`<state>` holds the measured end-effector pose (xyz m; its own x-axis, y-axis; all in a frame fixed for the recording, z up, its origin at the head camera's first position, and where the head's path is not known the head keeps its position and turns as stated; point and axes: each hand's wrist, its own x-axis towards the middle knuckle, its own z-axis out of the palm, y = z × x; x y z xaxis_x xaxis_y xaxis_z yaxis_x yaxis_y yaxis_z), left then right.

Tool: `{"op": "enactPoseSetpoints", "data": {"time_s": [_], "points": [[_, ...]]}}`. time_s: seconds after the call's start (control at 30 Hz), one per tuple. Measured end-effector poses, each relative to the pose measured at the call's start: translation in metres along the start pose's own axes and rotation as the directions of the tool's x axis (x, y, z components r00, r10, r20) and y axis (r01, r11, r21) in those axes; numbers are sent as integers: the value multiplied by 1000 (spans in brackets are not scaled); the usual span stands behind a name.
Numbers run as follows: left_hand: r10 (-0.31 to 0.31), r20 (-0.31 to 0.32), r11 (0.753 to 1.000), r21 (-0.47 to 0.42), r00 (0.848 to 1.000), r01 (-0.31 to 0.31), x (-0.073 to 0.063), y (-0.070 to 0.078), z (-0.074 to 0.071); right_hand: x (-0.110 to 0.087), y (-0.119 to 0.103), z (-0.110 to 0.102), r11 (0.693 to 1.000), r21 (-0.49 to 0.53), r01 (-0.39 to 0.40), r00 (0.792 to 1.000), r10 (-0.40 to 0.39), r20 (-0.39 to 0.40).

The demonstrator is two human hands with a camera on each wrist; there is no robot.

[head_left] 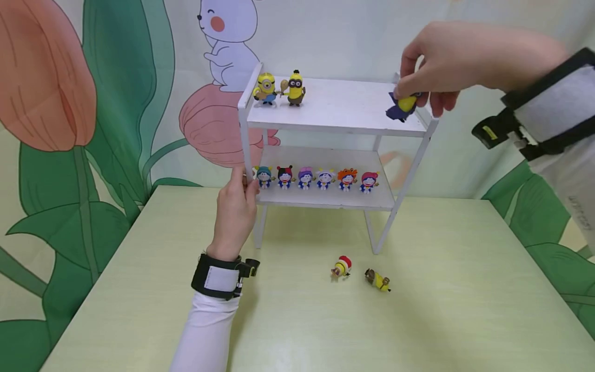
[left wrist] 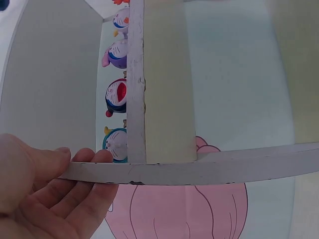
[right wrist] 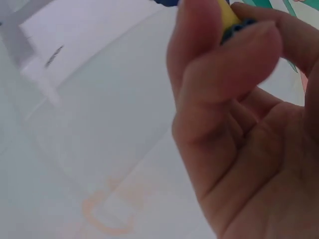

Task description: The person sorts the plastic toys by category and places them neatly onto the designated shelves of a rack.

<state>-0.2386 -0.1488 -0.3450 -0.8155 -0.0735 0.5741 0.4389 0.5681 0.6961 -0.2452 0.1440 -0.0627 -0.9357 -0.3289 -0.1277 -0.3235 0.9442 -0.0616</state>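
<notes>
My left hand (head_left: 234, 217) grips the left upright of a white two-tier shelf (head_left: 325, 126) beside its lower tier; in the left wrist view the thumb and fingers wrap the white bar (left wrist: 164, 173). Over the right end of the top tier, my right hand (head_left: 439, 64) pinches a yellow minion figure (head_left: 406, 105) with dark blue wing-like parts. Only a little yellow and blue of that figure shows past the fingers (right wrist: 234, 69) in the right wrist view. Two minion figures, one with blue overalls (head_left: 266, 89) and one dark-clad (head_left: 295, 90), stand at the top tier's left end.
Several small blue figures in colourful hats (head_left: 305, 178) stand in a row on the lower tier. On the table (head_left: 297, 330) before the shelf lie a red-capped minion figure (head_left: 342, 266) and a yellow-brown one (head_left: 378, 280). A curtain with printed tulips (head_left: 42, 77) hangs behind.
</notes>
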Motion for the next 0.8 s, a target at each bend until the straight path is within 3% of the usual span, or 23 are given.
{"op": "enactPoseSetpoints", "data": {"time_s": [0.4, 0.8], "points": [[-21, -12, 1000, -6, 1000, 21, 2, 0, -1, 39, -40, -7, 1000, -24, 9, 992, -12, -123], [-20, -3, 1000, 4, 1000, 20, 4, 0, 7, 73, -56, 6, 998, 56, -39, 988, 47, -148]]}}
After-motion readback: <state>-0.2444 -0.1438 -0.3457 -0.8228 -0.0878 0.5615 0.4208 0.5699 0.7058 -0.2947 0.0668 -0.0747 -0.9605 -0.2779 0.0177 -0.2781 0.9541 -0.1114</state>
